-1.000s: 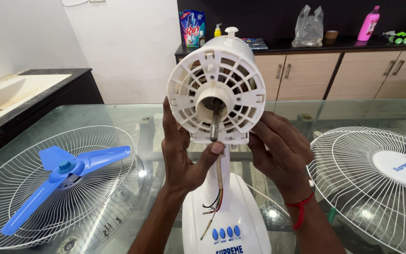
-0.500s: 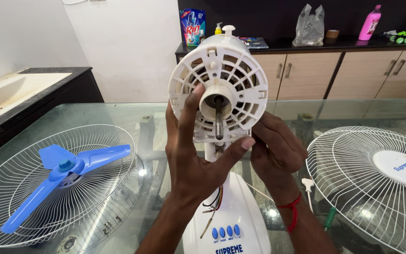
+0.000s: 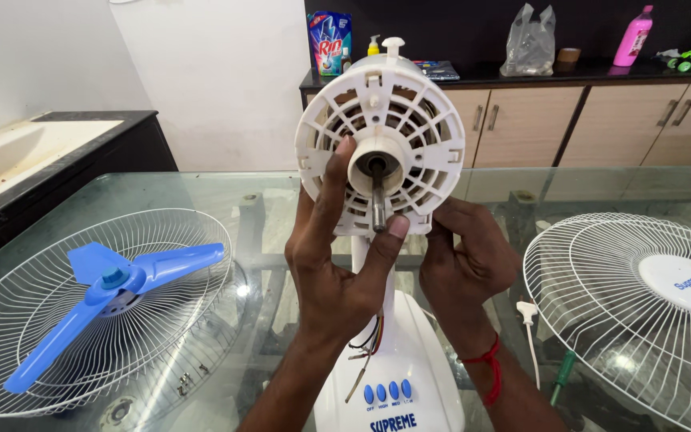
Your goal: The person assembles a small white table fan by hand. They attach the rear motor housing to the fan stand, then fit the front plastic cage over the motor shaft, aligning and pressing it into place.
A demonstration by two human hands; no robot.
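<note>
The glass table (image 3: 121,188) carries everything, and its clear top shows the frame beneath. At three o'clock lies the front grille (image 3: 601,304), flat, its right edge cut off by the picture. At nine o'clock the rear grille (image 3: 145,336) lies the same way, cradling the blue blade (image 3: 113,280), probably so it cannot slide on the glass. Dead centre stands the white fan base (image 3: 409,352), its lower edge out of view, with loose coloured wires (image 3: 368,340) hanging below the neck. On top sits the motor housing (image 3: 381,132), its slotted face and bare shaft (image 3: 378,204) turned toward me.

My left hand (image 3: 337,272) is spread open against the housing's face, forefinger up at eleven o'clock of the hub and thumb pressed at the shaft's tip, seemingly to steady it. My right hand (image 3: 465,256) curls closed at the housing's five o'clock rim; what the fingertips pinch there I cannot tell, as they tuck behind the plastic. A green-handled screwdriver (image 3: 561,376) lies near my right wrist, beside a small white plug (image 3: 526,308). Tiny screws (image 3: 185,382) sit by the rear grille.
</note>
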